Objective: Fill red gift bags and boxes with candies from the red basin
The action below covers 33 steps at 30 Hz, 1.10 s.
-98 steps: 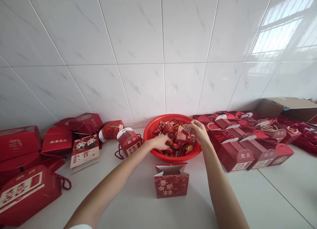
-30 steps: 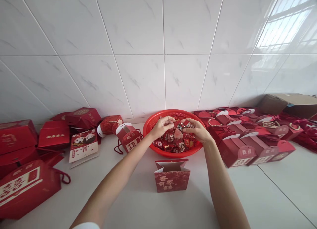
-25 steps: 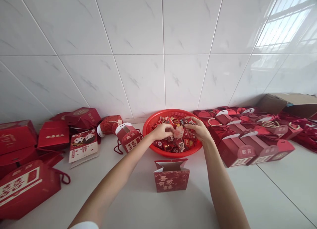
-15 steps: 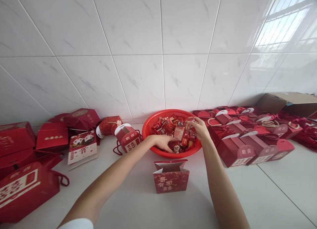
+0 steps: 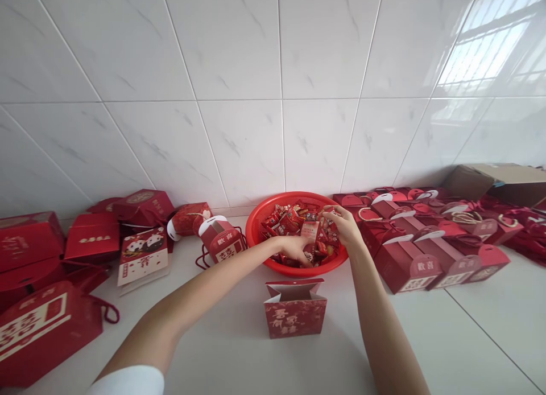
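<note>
A red plastic basket (image 5: 255,227) holds many small wrapped candies (image 5: 294,217). My left hand (image 5: 295,249) reaches in at the front of the basket. Its fingers curl down among the candies beside a pale pink packet (image 5: 309,230), and what they grip is hidden. At the basket's right side, my right hand (image 5: 344,226) pinches a small red wrapped candy between thumb and fingers, mostly covered by the fingertips. A dark red paper gift box (image 5: 295,318) with white lettering stands upright just in front of the basket, its top flaps apart.
Rows of closed red gift boxes (image 5: 407,264) stand to the right, with a cardboard carton (image 5: 473,181) behind. More red boxes (image 5: 42,332) lie at the left, near a panda-print box (image 5: 144,252). A handled box (image 5: 222,241) touches the basket's left side. The tiled wall (image 5: 239,150) rises behind.
My left hand has shifted slightly right within the basket, closer to the pink packet. My right hand has moved a little down and right. The view has tilted up slightly.
</note>
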Each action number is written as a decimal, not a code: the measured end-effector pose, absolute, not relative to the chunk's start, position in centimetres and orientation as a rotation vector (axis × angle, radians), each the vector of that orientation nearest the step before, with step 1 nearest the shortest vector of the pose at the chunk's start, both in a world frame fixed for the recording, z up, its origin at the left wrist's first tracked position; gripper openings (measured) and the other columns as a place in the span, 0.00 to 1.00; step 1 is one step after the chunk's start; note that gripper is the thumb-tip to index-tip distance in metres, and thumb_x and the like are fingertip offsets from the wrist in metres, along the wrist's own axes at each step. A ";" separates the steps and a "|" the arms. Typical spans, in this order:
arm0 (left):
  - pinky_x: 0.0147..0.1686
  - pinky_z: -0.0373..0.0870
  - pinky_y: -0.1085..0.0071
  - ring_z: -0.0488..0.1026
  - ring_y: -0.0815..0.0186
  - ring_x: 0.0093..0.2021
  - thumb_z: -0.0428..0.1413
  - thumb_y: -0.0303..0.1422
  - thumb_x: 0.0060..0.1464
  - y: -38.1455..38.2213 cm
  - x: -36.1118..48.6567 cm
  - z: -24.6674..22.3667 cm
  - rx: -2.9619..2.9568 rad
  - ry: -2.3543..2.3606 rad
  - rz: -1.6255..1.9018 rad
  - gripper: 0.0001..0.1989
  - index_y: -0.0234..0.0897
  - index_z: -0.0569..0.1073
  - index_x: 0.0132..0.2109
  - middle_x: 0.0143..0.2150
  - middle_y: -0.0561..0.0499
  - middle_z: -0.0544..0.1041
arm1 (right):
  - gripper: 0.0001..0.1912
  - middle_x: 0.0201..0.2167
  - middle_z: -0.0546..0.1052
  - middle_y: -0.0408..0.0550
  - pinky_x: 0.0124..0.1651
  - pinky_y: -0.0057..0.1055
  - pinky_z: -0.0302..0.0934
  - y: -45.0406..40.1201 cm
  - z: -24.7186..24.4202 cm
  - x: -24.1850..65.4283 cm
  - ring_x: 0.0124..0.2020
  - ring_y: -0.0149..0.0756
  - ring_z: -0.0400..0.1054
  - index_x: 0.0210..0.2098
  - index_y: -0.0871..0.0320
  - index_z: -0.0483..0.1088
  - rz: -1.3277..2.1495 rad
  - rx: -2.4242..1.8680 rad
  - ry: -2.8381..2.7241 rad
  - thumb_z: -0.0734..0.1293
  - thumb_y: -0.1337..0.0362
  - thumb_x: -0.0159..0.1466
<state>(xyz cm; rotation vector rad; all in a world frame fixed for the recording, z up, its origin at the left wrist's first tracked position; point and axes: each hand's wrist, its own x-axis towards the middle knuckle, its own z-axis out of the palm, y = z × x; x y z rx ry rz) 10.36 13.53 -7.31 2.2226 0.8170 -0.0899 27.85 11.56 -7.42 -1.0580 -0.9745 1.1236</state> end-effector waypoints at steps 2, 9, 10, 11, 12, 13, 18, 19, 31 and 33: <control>0.49 0.70 0.66 0.75 0.53 0.51 0.66 0.30 0.39 13.6 10.4 -7.4 2.205 0.746 -0.036 0.25 0.40 0.79 0.49 0.51 0.48 0.80 | 0.16 0.20 0.72 0.40 0.18 0.26 0.50 11.5 -7.3 27.8 0.17 0.28 0.59 0.31 0.55 0.70 1.123 -1.049 -0.970 0.74 0.59 0.44; 0.52 0.70 0.65 0.75 0.56 0.51 0.67 0.25 0.37 14.2 9.3 -6.2 1.971 0.712 0.330 0.26 0.38 0.80 0.48 0.49 0.48 0.80 | 0.18 0.26 0.77 0.43 0.20 0.27 0.55 11.4 -7.1 27.8 0.20 0.30 0.63 0.31 0.56 0.71 1.133 -1.011 -0.952 0.75 0.58 0.43; 0.51 0.70 0.66 0.76 0.57 0.51 0.66 0.23 0.37 14.4 9.0 -6.1 1.912 0.738 0.421 0.26 0.38 0.79 0.48 0.49 0.48 0.80 | 0.18 0.26 0.77 0.44 0.20 0.27 0.56 11.4 -7.1 27.8 0.20 0.30 0.63 0.31 0.56 0.71 1.138 -1.002 -0.956 0.75 0.57 0.43; 0.49 0.71 0.66 0.76 0.57 0.50 0.65 0.21 0.36 14.7 8.8 -6.0 1.847 0.765 0.499 0.27 0.38 0.79 0.49 0.49 0.48 0.80 | 0.18 0.26 0.78 0.44 0.21 0.27 0.57 11.4 -7.1 27.8 0.20 0.30 0.64 0.31 0.56 0.71 1.145 -0.999 -0.963 0.75 0.56 0.44; 0.48 0.72 0.67 0.77 0.58 0.49 0.64 0.20 0.36 14.9 8.7 -6.0 1.777 0.792 0.563 0.28 0.38 0.79 0.49 0.48 0.48 0.81 | 0.18 0.26 0.78 0.44 0.21 0.27 0.56 11.5 -7.2 27.8 0.20 0.30 0.63 0.32 0.56 0.71 1.154 -1.001 -0.969 0.75 0.56 0.44; 0.45 0.73 0.68 0.77 0.60 0.47 0.62 0.19 0.36 15.2 8.5 -6.1 1.705 0.820 0.613 0.29 0.38 0.79 0.49 0.47 0.48 0.81 | 0.19 0.26 0.78 0.44 0.20 0.27 0.56 11.5 -7.2 27.8 0.19 0.30 0.63 0.32 0.56 0.71 1.163 -1.007 -0.977 0.75 0.55 0.45; 0.37 0.75 0.69 0.78 0.64 0.36 0.61 0.19 0.38 15.6 8.4 -6.6 1.440 0.866 0.704 0.29 0.39 0.78 0.52 0.40 0.49 0.83 | 0.18 0.24 0.75 0.41 0.20 0.27 0.55 11.6 -7.4 27.8 0.18 0.29 0.62 0.33 0.55 0.72 1.179 -1.039 -1.015 0.75 0.55 0.45; 0.38 0.76 0.68 0.78 0.64 0.36 0.62 0.20 0.39 15.5 8.4 -6.6 1.426 0.857 0.704 0.29 0.39 0.78 0.52 0.40 0.49 0.83 | 0.18 0.23 0.74 0.40 0.21 0.27 0.55 11.6 -7.4 27.8 0.19 0.30 0.63 0.33 0.55 0.72 1.181 -1.042 -1.027 0.75 0.55 0.45; 0.56 0.70 0.59 0.72 0.54 0.58 0.68 0.23 0.34 15.1 8.4 -6.2 1.455 0.864 0.864 0.26 0.39 0.81 0.46 0.53 0.48 0.80 | 0.16 0.30 0.76 0.43 0.20 0.26 0.62 11.2 -6.9 27.7 0.24 0.31 0.67 0.34 0.55 0.75 1.268 -1.065 -1.047 0.76 0.54 0.48; 0.56 0.70 0.59 0.71 0.53 0.58 0.68 0.24 0.34 15.1 8.4 -6.3 1.443 0.877 0.880 0.25 0.39 0.81 0.45 0.53 0.47 0.80 | 0.16 0.32 0.76 0.45 0.21 0.27 0.66 11.2 -6.9 27.6 0.27 0.34 0.69 0.33 0.55 0.75 1.277 -1.062 -1.028 0.76 0.53 0.49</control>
